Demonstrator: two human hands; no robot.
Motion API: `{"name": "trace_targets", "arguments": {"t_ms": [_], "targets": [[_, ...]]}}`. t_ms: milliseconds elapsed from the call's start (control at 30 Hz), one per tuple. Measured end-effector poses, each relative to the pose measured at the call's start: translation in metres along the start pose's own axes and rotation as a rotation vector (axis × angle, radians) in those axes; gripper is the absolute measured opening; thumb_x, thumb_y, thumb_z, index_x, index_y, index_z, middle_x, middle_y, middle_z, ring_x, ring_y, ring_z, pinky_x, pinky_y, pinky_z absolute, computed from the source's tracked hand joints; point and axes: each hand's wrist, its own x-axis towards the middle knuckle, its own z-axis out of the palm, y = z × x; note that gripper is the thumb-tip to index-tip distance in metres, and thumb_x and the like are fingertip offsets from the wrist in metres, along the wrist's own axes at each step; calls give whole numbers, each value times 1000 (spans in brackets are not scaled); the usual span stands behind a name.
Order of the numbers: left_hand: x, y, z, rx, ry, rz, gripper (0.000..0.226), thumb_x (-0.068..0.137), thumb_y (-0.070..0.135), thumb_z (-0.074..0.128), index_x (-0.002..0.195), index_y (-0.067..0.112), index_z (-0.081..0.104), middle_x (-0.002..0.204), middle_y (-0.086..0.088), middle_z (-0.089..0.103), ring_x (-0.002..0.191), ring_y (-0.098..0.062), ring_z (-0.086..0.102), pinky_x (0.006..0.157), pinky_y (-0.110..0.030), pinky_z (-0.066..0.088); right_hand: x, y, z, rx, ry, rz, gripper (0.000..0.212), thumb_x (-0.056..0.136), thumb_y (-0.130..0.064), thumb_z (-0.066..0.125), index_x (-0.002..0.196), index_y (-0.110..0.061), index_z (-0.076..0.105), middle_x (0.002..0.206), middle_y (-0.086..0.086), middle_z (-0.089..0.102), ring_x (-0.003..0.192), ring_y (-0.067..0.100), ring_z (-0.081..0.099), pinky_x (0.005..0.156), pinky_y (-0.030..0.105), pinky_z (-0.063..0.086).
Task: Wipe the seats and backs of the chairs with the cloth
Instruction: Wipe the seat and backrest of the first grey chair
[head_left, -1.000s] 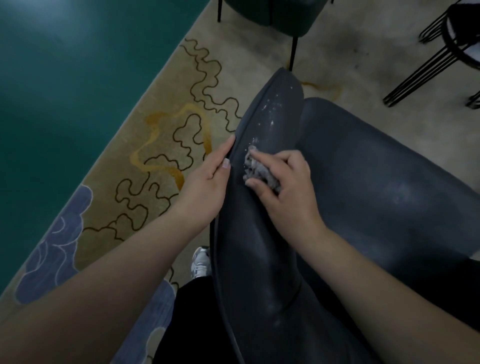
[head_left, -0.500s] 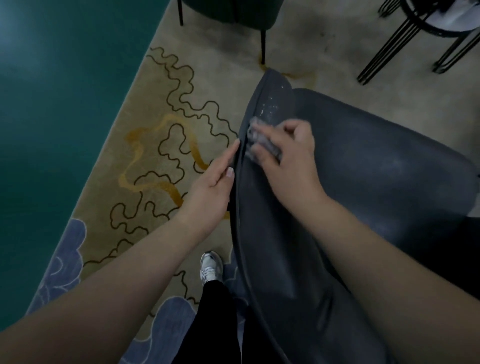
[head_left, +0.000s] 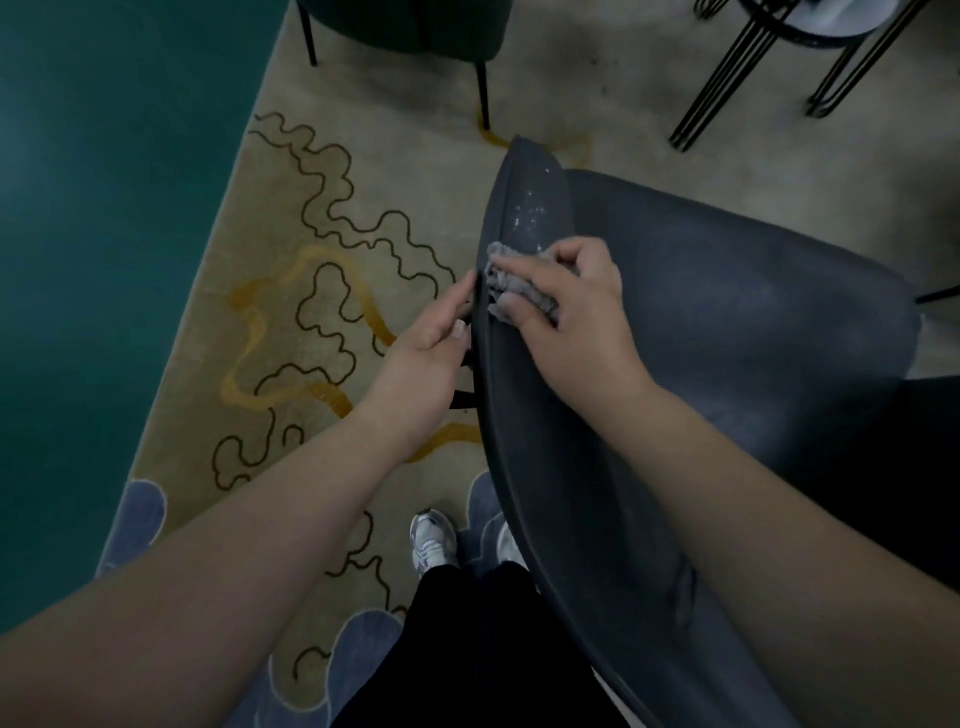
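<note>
**Cloth on the chair back, both hands at work**

Head view, looking straight down. The right hand (head_left: 571, 317) is on top of the grey chair (head_left: 727, 322), its fingers (head_left: 524, 267) curled round the cloth (head_left: 511, 288) and pressing it onto the upper face of the chair back. The cloth is a crumpled pale grey wad, bunched under the palm, with its frayed edge poking out toward the back's left rim. Just past the cloth, farther up the back, there is a patch of white specks (head_left: 532, 215) on the dark surface.

Over on the other side, the left hand (head_left: 426, 353) sits against the outer edge of the chair back. Its fingers (head_left: 457, 301) lie straight along the rim, thumb alongside, relaxed rather than clenched; whether any fingertips hook behind the edge, I cannot tell. The two hands are close, the thin rim between them.

The chair's wide seat spreads out to the right of the back. Below, a white shoe (head_left: 432, 540) stands on the rug (head_left: 322, 291), which is tan with wavy dark lines, orange streaks and blue cloud shapes. Teal floor (head_left: 104, 260) runs along the left. At the top, a green chair (head_left: 410, 26) on thin black legs, and at top right a black wire-legged stool (head_left: 737, 73).
</note>
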Motion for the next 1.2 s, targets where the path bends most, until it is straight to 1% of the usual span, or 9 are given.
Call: {"name": "trace_targets", "arguments": {"t_ms": [200, 367, 467, 633, 733, 900, 1000, 1067, 1200], "targets": [[10, 2, -2, 65, -14, 11, 46, 103, 18, 31, 143, 42, 32, 147, 21, 32, 134, -1, 31, 113, -41, 30, -50, 10, -9, 18, -34, -174, 35, 84, -34, 61, 119, -34, 63, 108, -5, 38, 103, 16, 41, 94, 8, 27], [23, 5, -2, 61, -21, 7, 46, 103, 22, 33, 142, 45, 33, 141, 25, 37, 125, 4, 38, 104, -27, 37, 30, 12, 6, 31, 79, 34, 34, 86, -24, 66, 118, -37, 64, 111, -2, 34, 109, 17, 35, 99, 20, 31], [33, 5, -4, 61, -21, 10, 45, 103, 23, 33, 142, 47, 34, 137, 27, 38, 121, 9, 37, 98, -21, 36, 35, 14, 6, 105, 95, 27, 34, 88, -25, 63, 118, -42, 61, 110, -4, 33, 110, 20, 38, 99, 20, 31], [43, 7, -2, 105, -24, 71, 48, 103, 14, 34, 145, 35, 31, 143, 21, 33, 122, 16, 33, 88, 5, 28, -8, 21, -1, 115, 35, -111, 35, 86, -31, 59, 119, -43, 60, 106, -7, 34, 104, 20, 42, 94, 13, 32], [49, 10, 1, 86, -22, 59, 49, 102, 12, 35, 146, 35, 31, 143, 21, 34, 119, 19, 36, 92, 3, 30, 39, 20, 4, 56, 67, -50, 35, 88, -19, 64, 119, -35, 64, 109, 0, 35, 107, 25, 41, 94, 19, 34], [55, 14, 3, 92, -1, 69, 49, 103, 12, 33, 147, 33, 30, 147, 15, 38, 131, 7, 35, 109, -16, 29, 112, 17, 9, 167, 116, 101, 29, 92, -22, 59, 119, -33, 65, 108, 0, 34, 111, 23, 39, 101, 19, 33], [54, 16, 5, 112, 10, 84, 48, 102, 11, 34, 146, 32, 31, 146, 17, 36, 123, 17, 35, 104, -7, 29, 71, 19, 8, 173, 95, -13, 30, 90, -22, 61, 117, -35, 65, 107, -1, 36, 107, 25, 43, 99, 30, 41], [54, 15, 6, 141, 33, 94, 48, 102, 10, 34, 145, 30, 31, 143, 18, 36, 116, 25, 34, 94, 3, 26, 41, 20, 8, 163, 80, -91, 33, 87, -23, 63, 116, -38, 63, 106, -4, 37, 104, 24, 44, 95, 22, 39], [56, 13, 10, 210, 84, 119, 47, 102, 18, 34, 147, 30, 31, 144, 14, 41, 124, 14, 37, 104, -7, 28, 72, 28, 11, 165, 88, -33, 31, 88, -24, 63, 115, -38, 65, 108, -2, 37, 107, 24, 43, 99, 27, 39]]}}
